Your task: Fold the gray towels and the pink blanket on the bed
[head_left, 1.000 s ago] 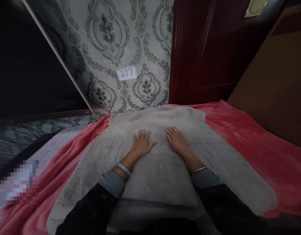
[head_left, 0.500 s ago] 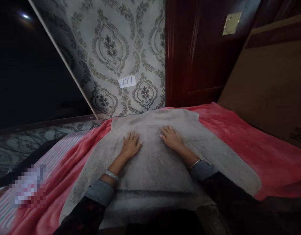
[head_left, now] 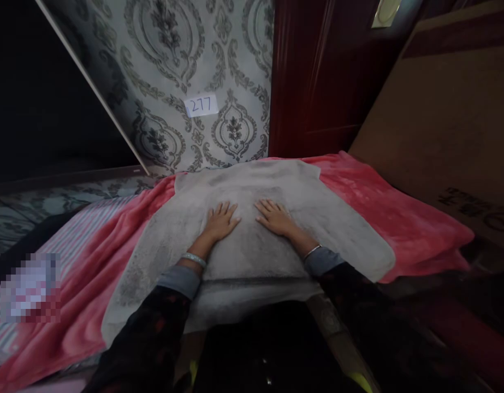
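Note:
A grey plush cloth point(head_left: 252, 262) is spread flat, with a rectangular raised area and a dark fold line across its near part. My left hand point(head_left: 221, 222) rests palm down on its middle left, fingers spread, holding nothing. To the right, my right hand point(head_left: 275, 217) lies flat on the same cloth with its fingers apart. Between the two hands a strip of the cloth shows. Beneath it lies a pink-red blanket point(head_left: 383, 210), which sticks out on both sides.
A striped sheet point(head_left: 86, 232) lies at the left, below a large dark panel point(head_left: 51, 109). Patterned wallpaper point(head_left: 165, 71) bears a paper label point(head_left: 201, 105) reading 277. A dark red door or panel point(head_left: 309, 82) and a big cardboard box point(head_left: 448, 120) stand at the right.
The view has tilted downward, showing more of the near edge. My hands have moved slightly closer together over the cloth, both still flat.

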